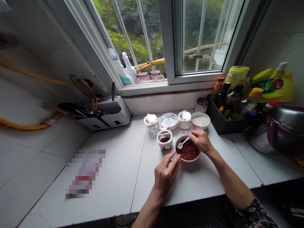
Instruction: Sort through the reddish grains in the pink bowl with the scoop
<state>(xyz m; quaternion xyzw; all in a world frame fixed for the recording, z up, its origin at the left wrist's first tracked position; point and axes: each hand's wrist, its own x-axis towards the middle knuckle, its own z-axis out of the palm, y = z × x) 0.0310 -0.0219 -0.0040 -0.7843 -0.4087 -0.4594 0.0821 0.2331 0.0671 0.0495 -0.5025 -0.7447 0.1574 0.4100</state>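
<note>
My right hand [201,141] is closed around the handle of a small white plastic spoon [182,144], its scoop end over dark red dried peppercorns [189,151] in a pink-rimmed bowl [190,161]. My left hand [166,172] grips the bowl's left rim between thumb and fingers. Just left of the bowl is a clear jar with a white-framed lid [165,139], partly filled with the same dark red stuff. Behind stand two similar jars, one on the left [150,121] and one on the right [184,119]. Bowls of white powder [171,121] and a whitish substance [200,121] flank the right one.
A black box of bottles [218,122] and a metal pot with purple handles [285,129] occupy the right side. At the back left stands a utensil and knife holder [111,112]. A blurred-out item [85,174] lies on the white counter [114,164]. Spray bottles [128,71] stand on the windowsill.
</note>
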